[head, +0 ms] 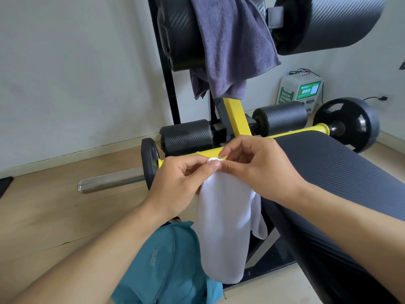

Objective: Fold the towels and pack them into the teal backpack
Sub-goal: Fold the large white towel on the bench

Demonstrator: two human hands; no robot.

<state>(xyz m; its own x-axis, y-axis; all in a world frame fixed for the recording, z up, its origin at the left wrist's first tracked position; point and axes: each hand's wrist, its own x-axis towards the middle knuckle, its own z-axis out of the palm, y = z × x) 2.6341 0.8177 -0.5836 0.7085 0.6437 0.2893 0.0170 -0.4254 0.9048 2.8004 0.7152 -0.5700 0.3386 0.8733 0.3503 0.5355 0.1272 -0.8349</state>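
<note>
A teal backpack (168, 264) is seen at the bottom of the head view, standing on the pale wooden floor (50, 216) between the person's two bare forearms, with its zip and a small printed logo turned upward. Just above it a white towel (221, 233) is held up in the air, doubled lengthwise so that it hangs in a narrow strip whose lower end drops beside the bag's right edge. The towel's top corners are pinched together between thumb and forefinger of the left hand (182, 185), the remaining fingers being curled into the palm. The same bunched corner is met by the right hand (256, 167), whose thumb and forefinger are closed on the cloth from the other side while its other fingers are bent loosely above. To the right, the dark ribbed pad of a weight bench (341, 176) is shown, and behind the hands a yellow bar (291, 132) carrying black weight plates (350, 123) is laid across the floor. A second towel, grey-purple (232, 47), is draped over a black foam roller (177, 34) of the bench frame at the top. A white and green box (300, 88) is set against the wall.
</note>
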